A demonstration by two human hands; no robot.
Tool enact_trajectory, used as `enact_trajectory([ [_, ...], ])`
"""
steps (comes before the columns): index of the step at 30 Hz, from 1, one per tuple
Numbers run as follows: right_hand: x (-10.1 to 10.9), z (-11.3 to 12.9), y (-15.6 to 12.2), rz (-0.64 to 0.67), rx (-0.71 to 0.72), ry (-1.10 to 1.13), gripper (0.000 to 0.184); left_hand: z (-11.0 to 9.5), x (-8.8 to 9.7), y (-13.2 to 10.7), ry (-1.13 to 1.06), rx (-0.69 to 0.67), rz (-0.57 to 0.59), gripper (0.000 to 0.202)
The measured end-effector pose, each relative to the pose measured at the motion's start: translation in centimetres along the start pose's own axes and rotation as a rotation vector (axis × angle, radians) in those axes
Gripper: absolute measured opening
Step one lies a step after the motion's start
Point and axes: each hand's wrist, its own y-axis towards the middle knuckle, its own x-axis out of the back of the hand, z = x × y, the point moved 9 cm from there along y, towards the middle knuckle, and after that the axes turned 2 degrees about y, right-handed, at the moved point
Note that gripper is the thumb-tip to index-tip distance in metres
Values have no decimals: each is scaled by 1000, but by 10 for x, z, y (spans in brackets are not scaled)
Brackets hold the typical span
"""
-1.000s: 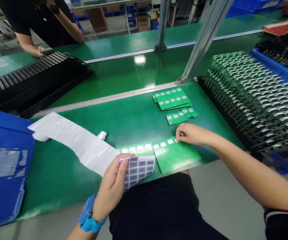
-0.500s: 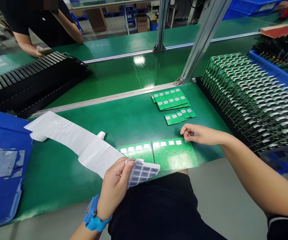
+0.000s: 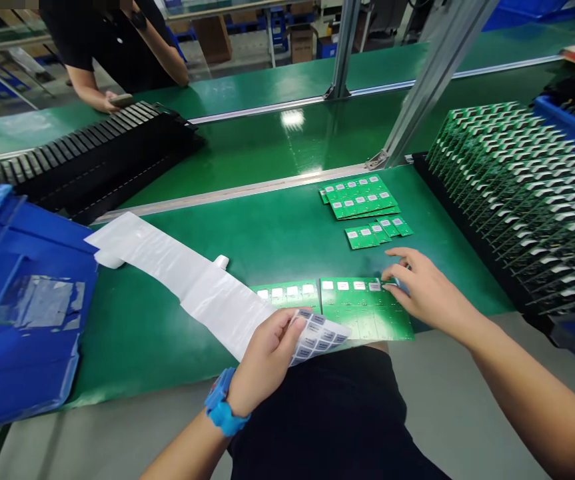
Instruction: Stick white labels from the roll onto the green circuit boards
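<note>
My left hand (image 3: 264,363) pinches a sheet of small grey printed labels (image 3: 320,340), with its curled end lifted above the boards. My right hand (image 3: 427,290) rests at the right end of a green circuit board panel (image 3: 367,313), its fingertips pinching a small label. A second panel (image 3: 287,297) lies beside the first. Both have a row of white patches along the far edge. Farther off lie a stack of green panels (image 3: 360,198) and smaller board strips (image 3: 367,235). A white backing film (image 3: 182,273) trails left from under the label sheet.
A blue plastic bin (image 3: 27,300) stands at the left of the green bench (image 3: 287,233). A black rack of upright boards (image 3: 517,187) fills the right. A co-worker's hand (image 3: 110,100) holds a phone across the bench, near an empty-slotted black rack (image 3: 92,157).
My right hand has moved onto the right end of the label row, with its fingers spread more. My left hand and label sheet have shifted right, and the whole view has turned slightly.
</note>
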Motion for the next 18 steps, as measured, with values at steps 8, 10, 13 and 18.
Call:
enact_trajectory([
  [8, -57, 104, 14, 213, -129, 732, 12, -7, 3, -3, 122, -94, -58, 25],
  [10, -58, 98, 16, 217, -209, 824, 14, -5, 6, -6, 178, -99, -75, 27],
  [13, -36, 57, 8, 148, -302, 767, 21, 0, 17, -11, 241, -103, -131, 31],
  [18, -21, -21, -32, 445, -398, 330, 26, 7, 40, -22, 222, -93, -247, 26],
])
